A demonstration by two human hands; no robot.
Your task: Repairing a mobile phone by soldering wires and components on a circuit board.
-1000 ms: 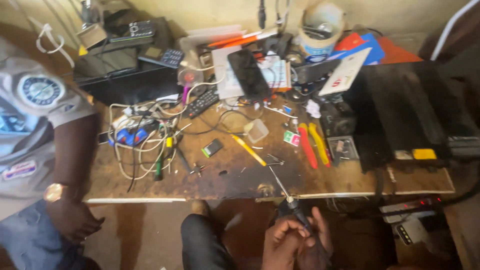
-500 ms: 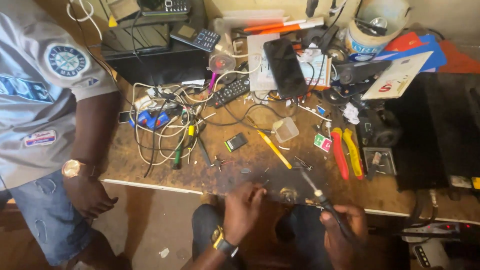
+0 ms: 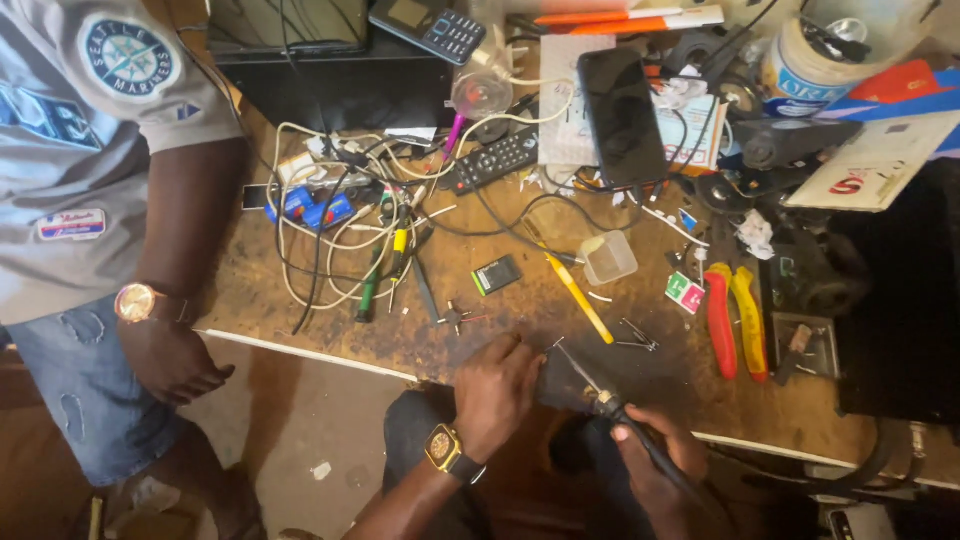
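Here, at the near edge of the workbench (image 3: 300, 330):

Left hand: the left hand (image 3: 497, 390) lies knuckles up on the bench edge, fingers curled down onto the wood; whether they pinch anything underneath, I cannot tell.
Right hand: the right hand (image 3: 655, 462) is closed around the dark handle of a soldering iron (image 3: 600, 395), thumb on top.
Soldering iron: it slants up and left, its thin tip just beside the left hand's fingers, low over the bench.
Near the tip: a yellow-handled screwdriver (image 3: 578, 297) lies just above it, with a small clear plastic cup (image 3: 608, 257) at its upper end.
Right of that: 1 pair of pliers with red and yellow grips (image 3: 733, 322), flat on the wood.
Further back: a black phone (image 3: 622, 117) face down on papers, a remote control (image 3: 497, 158), and a tangle of white cables (image 3: 330, 240).
Bystander: another person stands at the left end of the bench, that person's hand (image 3: 170, 355) hanging loose below a wristwatch (image 3: 135, 302).
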